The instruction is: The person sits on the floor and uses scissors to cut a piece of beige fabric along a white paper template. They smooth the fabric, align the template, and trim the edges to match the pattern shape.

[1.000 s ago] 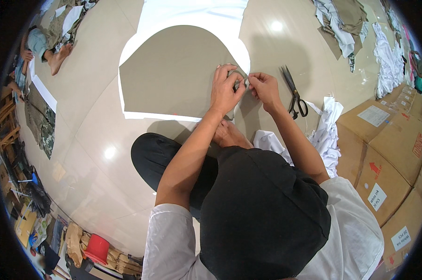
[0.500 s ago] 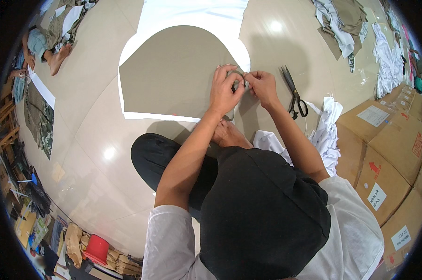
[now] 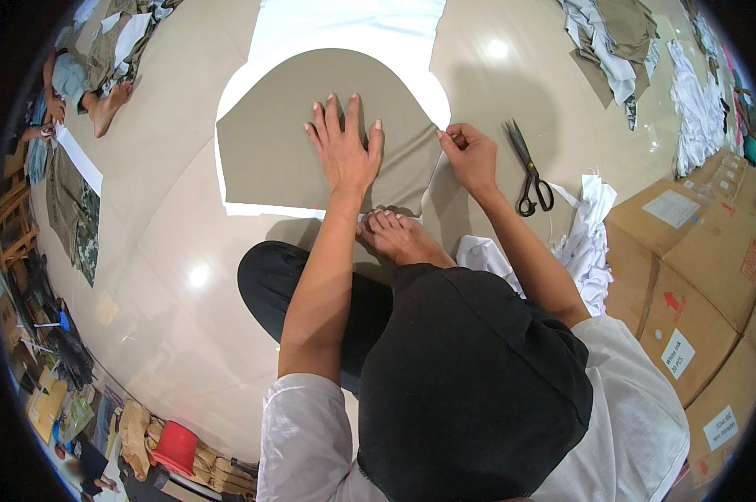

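A khaki fabric piece (image 3: pixel 269 142) with a curved top lies on a larger white fabric piece (image 3: pixel 344 25) on the floor. My left hand (image 3: pixel 346 155) rests flat on the khaki fabric, fingers spread. At its right edge, my right hand (image 3: pixel 468 153) pinches the corner of the khaki fabric between thumb and fingers, and creases run from there toward the left hand. Whether white fabric is caught in the pinch too, I cannot tell. Black-handled scissors (image 3: pixel 528 171) lie on the floor to the right of my right hand. My bare foot (image 3: pixel 399 238) touches the fabric's lower edge.
Crumpled white cloth (image 3: pixel 591 243) lies at my right, beside stacked cardboard boxes (image 3: pixel 679 276). Fabric piles (image 3: pixel 616 46) are at the far right. Another person's foot (image 3: pixel 109 109) and hands show at the far left, near khaki and camouflage fabric (image 3: pixel 73 209). A red stool-like object (image 3: pixel 175 448) stands lower left.
My left hand has left the right edge and moved left, now flat on the khaki fabric. The edge both hands had lifted lies flatter. The right hand stays at the corner.
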Motion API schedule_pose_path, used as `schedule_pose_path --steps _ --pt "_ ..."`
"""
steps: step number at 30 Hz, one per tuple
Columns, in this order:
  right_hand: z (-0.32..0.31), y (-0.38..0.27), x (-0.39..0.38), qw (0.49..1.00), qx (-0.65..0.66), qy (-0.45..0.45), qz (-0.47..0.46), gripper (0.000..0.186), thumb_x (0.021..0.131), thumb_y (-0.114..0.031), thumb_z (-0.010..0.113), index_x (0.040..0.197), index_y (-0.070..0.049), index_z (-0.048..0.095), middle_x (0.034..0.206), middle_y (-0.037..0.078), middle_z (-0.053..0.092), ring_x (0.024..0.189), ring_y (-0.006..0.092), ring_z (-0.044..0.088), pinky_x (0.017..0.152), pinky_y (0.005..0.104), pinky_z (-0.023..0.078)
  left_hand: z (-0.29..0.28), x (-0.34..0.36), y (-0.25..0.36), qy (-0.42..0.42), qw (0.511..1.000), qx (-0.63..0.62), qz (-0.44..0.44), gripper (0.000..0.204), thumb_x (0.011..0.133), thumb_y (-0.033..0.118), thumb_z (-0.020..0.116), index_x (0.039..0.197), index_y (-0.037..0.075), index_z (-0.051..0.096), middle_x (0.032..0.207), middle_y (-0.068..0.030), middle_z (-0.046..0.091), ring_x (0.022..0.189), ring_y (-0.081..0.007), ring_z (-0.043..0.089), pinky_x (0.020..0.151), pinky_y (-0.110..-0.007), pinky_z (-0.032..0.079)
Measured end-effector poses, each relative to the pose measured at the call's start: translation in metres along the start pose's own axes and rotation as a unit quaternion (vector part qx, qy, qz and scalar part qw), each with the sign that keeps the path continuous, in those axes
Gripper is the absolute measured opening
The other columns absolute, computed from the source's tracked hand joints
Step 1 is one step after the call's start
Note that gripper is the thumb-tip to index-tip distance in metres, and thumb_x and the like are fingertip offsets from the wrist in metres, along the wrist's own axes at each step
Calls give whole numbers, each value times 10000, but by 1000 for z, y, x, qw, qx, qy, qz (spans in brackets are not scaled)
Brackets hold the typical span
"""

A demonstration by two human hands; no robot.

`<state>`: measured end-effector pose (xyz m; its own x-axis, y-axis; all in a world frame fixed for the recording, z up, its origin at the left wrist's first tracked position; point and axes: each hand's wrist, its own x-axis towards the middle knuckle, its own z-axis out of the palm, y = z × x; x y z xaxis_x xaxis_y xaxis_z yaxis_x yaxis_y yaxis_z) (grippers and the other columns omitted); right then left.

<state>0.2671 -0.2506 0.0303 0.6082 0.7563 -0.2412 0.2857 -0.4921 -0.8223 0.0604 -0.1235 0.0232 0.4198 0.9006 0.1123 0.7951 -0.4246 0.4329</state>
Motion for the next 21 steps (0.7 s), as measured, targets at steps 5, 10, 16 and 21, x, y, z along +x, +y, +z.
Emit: schedule_pose_path --steps 5,10,16,21 --pt "0 3 -1 1000 -13 5 0 270 973 -267 828 1019 -2 803 706 97 724 619 153 638 635 336 519 5 -1 -1 2 1000 16 -4 635 1095 480 597 1649 178 524 1734 -229 394 1649 -492 250 1337 -689 168" --pt "0 0 -3 999 -15 28 3 245 969 -243 828 1013 -4 798 726 104 744 632 167 673 651 344 538 7 -2 -2 2 1000 24 -4 632 1104 479 585 1656 179 517 1733 -226 396 1648 -489 256 1339 -687 169" --pt "3 -5 -6 999 -26 45 -9 237 966 -239 831 988 -9 777 757 137 764 655 220 726 675 360 565 2 -3 13 -13 999 2 53 567 1093 432 631 1588 158 590 1682 -202 466 1626 -483 308 1328 -690 212" --pt "2 -7 -5 997 -44 56 -20 263 965 -225 834 1073 -3 746 752 160 752 667 263 739 686 391 574 8 -13 35 -160 940 -134 269 472 1069 327 685 1508 153 655 1658 -121 520 1612 -401 365 1339 -649 246"
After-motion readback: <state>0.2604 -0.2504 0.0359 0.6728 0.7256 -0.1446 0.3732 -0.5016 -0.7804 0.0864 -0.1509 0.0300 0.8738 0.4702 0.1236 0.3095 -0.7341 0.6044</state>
